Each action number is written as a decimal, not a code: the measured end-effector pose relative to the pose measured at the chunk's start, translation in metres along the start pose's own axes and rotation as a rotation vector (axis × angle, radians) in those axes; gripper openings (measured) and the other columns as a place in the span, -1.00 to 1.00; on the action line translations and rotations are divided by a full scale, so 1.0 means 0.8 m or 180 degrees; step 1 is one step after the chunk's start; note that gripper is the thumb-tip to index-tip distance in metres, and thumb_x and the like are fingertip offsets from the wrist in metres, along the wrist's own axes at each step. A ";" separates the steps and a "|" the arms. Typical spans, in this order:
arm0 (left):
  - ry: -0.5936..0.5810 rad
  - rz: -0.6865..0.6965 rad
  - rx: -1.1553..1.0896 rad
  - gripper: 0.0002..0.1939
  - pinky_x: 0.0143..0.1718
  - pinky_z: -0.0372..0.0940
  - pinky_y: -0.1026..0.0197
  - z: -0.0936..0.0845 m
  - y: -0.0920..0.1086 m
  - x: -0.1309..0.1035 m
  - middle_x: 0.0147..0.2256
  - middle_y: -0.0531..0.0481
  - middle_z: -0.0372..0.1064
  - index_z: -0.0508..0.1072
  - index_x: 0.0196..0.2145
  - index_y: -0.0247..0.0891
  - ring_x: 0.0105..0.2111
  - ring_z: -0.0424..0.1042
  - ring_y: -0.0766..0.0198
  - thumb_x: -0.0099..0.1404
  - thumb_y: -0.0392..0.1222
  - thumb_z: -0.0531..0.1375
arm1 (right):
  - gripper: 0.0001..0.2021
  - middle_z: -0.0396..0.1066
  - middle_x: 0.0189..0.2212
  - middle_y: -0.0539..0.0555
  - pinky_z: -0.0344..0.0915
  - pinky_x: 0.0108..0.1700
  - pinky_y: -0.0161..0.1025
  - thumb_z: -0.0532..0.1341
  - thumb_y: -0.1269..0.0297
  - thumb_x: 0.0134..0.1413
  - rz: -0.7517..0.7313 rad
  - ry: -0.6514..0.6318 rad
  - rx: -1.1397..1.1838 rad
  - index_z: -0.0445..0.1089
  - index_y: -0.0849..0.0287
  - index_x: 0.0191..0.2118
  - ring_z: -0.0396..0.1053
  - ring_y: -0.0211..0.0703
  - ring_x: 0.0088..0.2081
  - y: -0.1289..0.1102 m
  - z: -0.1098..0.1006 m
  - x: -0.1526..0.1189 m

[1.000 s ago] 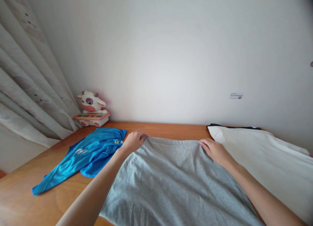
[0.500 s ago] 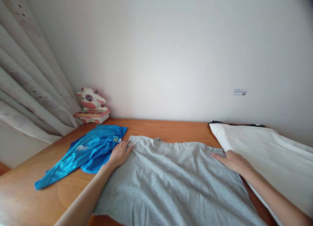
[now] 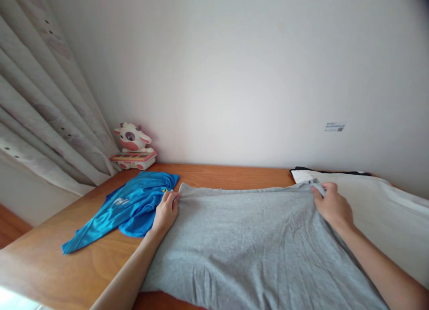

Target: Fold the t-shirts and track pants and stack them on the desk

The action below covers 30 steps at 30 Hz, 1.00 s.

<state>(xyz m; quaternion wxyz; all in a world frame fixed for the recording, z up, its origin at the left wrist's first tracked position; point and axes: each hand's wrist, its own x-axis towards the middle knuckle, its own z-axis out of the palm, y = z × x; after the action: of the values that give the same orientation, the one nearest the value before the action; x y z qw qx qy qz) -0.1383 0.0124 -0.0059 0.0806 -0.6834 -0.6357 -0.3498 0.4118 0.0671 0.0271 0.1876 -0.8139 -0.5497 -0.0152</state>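
A grey cloth garment lies spread over the wooden surface, its far edge pulled nearly straight between my hands. My left hand is closed on the far left corner, fingers curled around the fabric. At the far right corner, my right hand pinches a bunched bit of the edge and lifts it slightly. Wrinkles run from that corner toward the near side. The garment's nearest part runs out of view, so its full shape cannot be made out.
A crumpled blue shirt lies left of my left hand. White cloth is spread at the right, with a black edge behind it. A cow-shaped toy keyboard stands at the back left, near the curtain and wall.
My hands have gone from resting flat on the grey garment to gripping its far corners. The right corner has moved up and outward, and the far edge has become straighter and smoother.
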 end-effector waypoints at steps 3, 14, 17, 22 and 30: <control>-0.0007 0.0072 0.0017 -0.77 0.09 0.37 -0.01 0.001 0.001 0.003 -0.08 -0.18 0.42 0.42 -0.15 -0.19 -0.01 0.46 0.05 0.43 -0.19 -0.02 | -0.49 0.56 -0.24 0.38 0.38 -0.22 -0.04 -0.08 0.02 0.36 0.0163 -0.0235 -0.0113 0.27 0.31 0.15 0.57 0.25 -0.20 0.001 0.011 -0.007; -0.1453 0.0947 -0.0064 -0.73 0.11 0.33 0.06 0.007 0.123 0.044 -0.03 -0.12 0.51 0.46 -0.02 -0.18 0.02 0.48 0.10 0.48 -0.18 0.00 | -0.64 0.48 -0.07 0.31 0.34 -0.02 -0.01 -0.01 0.14 0.37 -0.1225 -0.0216 -0.0374 0.49 0.18 -0.10 0.44 0.19 0.00 -0.085 0.021 -0.058; -0.1621 0.0734 0.0165 -0.67 0.07 0.33 0.08 0.035 0.149 0.074 -0.01 -0.17 0.52 0.48 -0.02 -0.22 0.02 0.49 0.08 0.51 -0.24 -0.06 | -0.71 0.51 -0.07 0.21 0.29 0.03 -0.15 0.01 0.30 0.36 -0.1596 -0.0374 -0.0291 0.49 0.12 -0.08 0.45 0.01 0.01 -0.113 0.033 -0.054; -0.1799 0.0526 0.0415 -0.71 -0.01 0.36 0.01 0.060 0.134 0.109 -0.02 -0.24 0.54 0.52 0.00 -0.22 -0.01 0.52 -0.07 0.33 -0.17 0.22 | -0.70 0.54 -0.03 0.22 0.29 0.01 -0.19 0.15 0.45 0.23 -0.1849 -0.0667 -0.0257 0.48 0.19 0.03 0.47 0.00 0.02 -0.111 0.044 -0.032; -0.1662 0.0374 0.0398 -0.79 -0.08 0.36 0.10 0.055 0.111 0.109 -0.23 -0.17 0.58 0.61 -0.30 -0.18 -0.13 0.56 0.00 0.38 -0.10 0.18 | -0.83 0.55 -0.28 0.13 0.28 -0.15 -0.22 0.21 0.29 0.25 -0.1784 -0.0664 -0.0024 0.53 0.14 -0.33 0.50 -0.03 -0.18 -0.088 0.042 -0.017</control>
<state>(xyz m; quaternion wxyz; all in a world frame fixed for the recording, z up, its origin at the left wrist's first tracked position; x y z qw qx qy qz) -0.0445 0.0920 0.0416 -0.0238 -0.7798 -0.6146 -0.1165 0.3374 0.0889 0.0132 0.1157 -0.6283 -0.7691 0.0152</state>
